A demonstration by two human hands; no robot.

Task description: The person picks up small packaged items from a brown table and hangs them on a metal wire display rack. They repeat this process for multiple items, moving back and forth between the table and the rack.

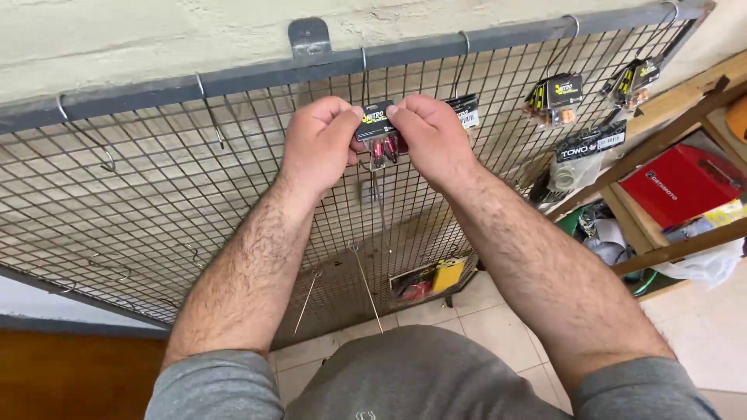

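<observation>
At the far left an empty metal hook [99,148] curls off the top bar of the wire mesh display rack [156,202], and a second bare hook [212,117] hangs a little further along, both well apart from the hands. Then comes the person's left hand [317,144], raised to the mesh with thumb and fingers pinched shut on the left edge of a small black header-card packet [379,128] that carries little red parts in a clear pouch. The right hand [432,140] mirrors it, closed on the packet's right edge, so the packet is held flat between the two hands, right up against the grid just under the top bar, at the foot of a thin hook [364,74] that drops from that bar. I can't tell whether the card's hole is already over the hook's tip; the fingers cover that spot. It looks to me like the hanging step itself, and finishing it would call for lining the hole up with the hook's point and sliding the card on squarely before either hand lets go. Just beside the right hand another black packet [465,110] hangs, further right two more black-and-yellow packets [554,97], and at the far right a red box [678,185] sits on a wooden shelf [685,245].
</observation>
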